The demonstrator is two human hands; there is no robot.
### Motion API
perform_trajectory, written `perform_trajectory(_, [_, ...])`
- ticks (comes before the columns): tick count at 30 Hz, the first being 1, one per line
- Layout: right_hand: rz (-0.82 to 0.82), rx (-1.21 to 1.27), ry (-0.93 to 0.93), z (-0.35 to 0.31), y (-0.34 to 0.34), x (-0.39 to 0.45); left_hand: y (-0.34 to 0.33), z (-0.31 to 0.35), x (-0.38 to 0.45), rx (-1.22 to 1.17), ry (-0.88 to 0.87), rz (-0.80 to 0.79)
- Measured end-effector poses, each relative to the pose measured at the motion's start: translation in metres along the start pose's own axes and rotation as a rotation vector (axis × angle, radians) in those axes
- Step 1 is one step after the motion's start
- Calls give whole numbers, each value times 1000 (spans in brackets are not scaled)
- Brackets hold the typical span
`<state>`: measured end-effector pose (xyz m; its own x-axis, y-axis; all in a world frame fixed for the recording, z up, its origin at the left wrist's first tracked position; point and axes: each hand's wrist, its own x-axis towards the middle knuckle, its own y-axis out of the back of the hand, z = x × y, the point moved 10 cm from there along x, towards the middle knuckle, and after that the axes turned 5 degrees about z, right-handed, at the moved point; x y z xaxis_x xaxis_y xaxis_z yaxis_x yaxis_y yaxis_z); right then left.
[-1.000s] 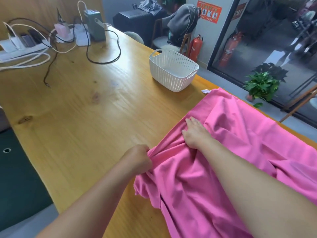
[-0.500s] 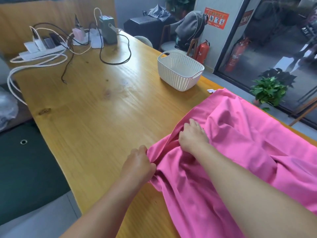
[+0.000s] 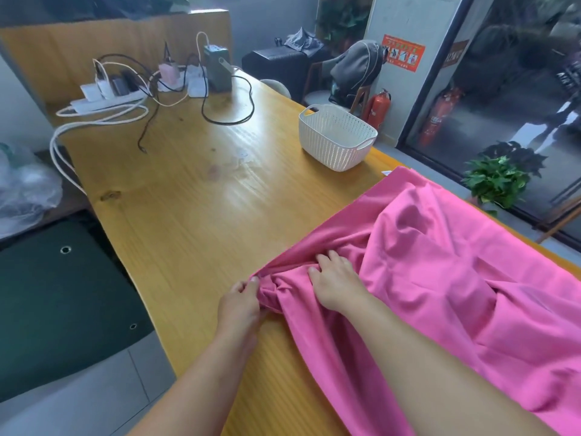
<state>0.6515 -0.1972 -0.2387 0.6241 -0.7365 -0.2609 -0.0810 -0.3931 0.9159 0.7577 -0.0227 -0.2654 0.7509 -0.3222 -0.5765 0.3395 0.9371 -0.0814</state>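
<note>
Pink cloth (image 3: 440, 262) looks soft, light, floppy; best held at its bunched edge, where left hand (image 3: 240, 305) pinches and right hand (image 3: 336, 278) grips.

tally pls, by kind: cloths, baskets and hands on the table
cloth: 1
basket: 1
hands: 2, left hand and right hand, both on the cloth
total: 4

Matt pink cloth (image 3: 440, 262), glossy grained wooden table (image 3: 188, 215), perforated white plastic basket (image 3: 336, 143).
</note>
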Motion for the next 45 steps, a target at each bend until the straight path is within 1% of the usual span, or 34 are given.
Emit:
perform_trajectory(2, [7, 44, -25, 3, 3, 2, -15, -3, -9, -284, 166, -92])
perform_trajectory(3, [3, 68, -43, 4, 6, 0, -23, 1, -13, -347, 202, -162])
perform_trajectory(4, [0, 101, -62, 4, 9, -2, -30, 8, -17, -343, 196, -238])
perform_trajectory(5, [-10, 131, -78, 5, 13, -4, -33, 18, -18, -263, 129, -290])
perform_trajectory(6, [-20, 167, -92, 5, 16, -5, -30, 32, -14, -131, 5, -303])
perform_trajectory(8, [9, 250, -123, 10, 26, -4, -26, 72, -12, 205, -328, -302])
perform_trajectory(9, [12, 249, -137, 13, 28, -3, -27, 91, -16, 363, -469, -320])
perform_trajectory(10, [11, 223, -136, 15, 29, -1, -30, 105, -21, 488, -574, -350])
perform_trajectory(11, [17, 182, -123, 15, 31, 0, -32, 116, -26, 592, -659, -381])
perform_trajectory(12, [20, 145, -105, 14, 31, 2, -33, 123, -30, 701, -737, -377])
perform_trajectory(14, [27, 76, -85, 13, 32, 7, -29, 132, -30, 957, -897, -240])
perform_trajectory(15, [57, 53, -84, 12, 35, 9, -26, 132, -25, 1070, -936, -162])
perform_trajectory(16, [96, 25, -90, 12, 40, 11, -21, 128, -17, 1151, -936, -97])
perform_trajectory(18, [185, -23, -100, 10, 54, 15, -10, 121, 2, 1219, -891, -10])
perform_trajectory(20, [237, -94, -88, 3, 64, 12, -1, 119, 18, 1213, -872, 52])
perform_trajectory(22, [293, -120, -31, -13, 71, 2, 6, 122, 30, 1196, -860, 104])
perform_trajectory(23, [299, -106, 4, -22, 71, -6, 9, 122, 37, 1228, -825, 131])
perform_trajectory(24, [281, -91, 41, -33, 65, -14, 12, 120, 44, 1283, -751, 145])
perform_trajectory(27, [144, -114, 158, -64, 28, -38, 24, 103, 57, 1365, -480, 113])
perform_trajectory(29, [81, -112, 204, -73, 11, -47, 27, 96, 58, 1338, -420, 98])
perform_trajectory(30, [92, -94, 214, -74, 8, -50, 28, 94, 60, 1294, -404, 84])
perform_trajectory(32, [190, -55, 246, -78, 14, -58, 33, 89, 65, 1146, -337, 64])
perform_trajectory(34, [285, -80, 327, -89, 20, -74, 41, 88, 69, 981, -275, 85])
perform_trajectory(36, [261, -137, 402, -99, 10, -91, 47, 90, 68, 877, -253, 124])
perform_trajectory(37, [240, -175, 440, -103, 2, -98, 48, 92, 65, 873, -244, 131])
perform_trajectory(39, [125, -213, 482, -108, -10, -110, 48, 91, 58, 946, -218, 103])
perform_trajectory(41, [17, -251, 480, -106, -21, -117, 46, 87, 51, 1042, -183, 53])
perform_trajectory(43, [-4, -273, 502, -110, -26, -123, 47, 84, 49, 1080, -184, 41])
perform_trajectory(45, [2, -282, 532, -118, -27, -128, 52, 88, 49, 981, -232, 100])
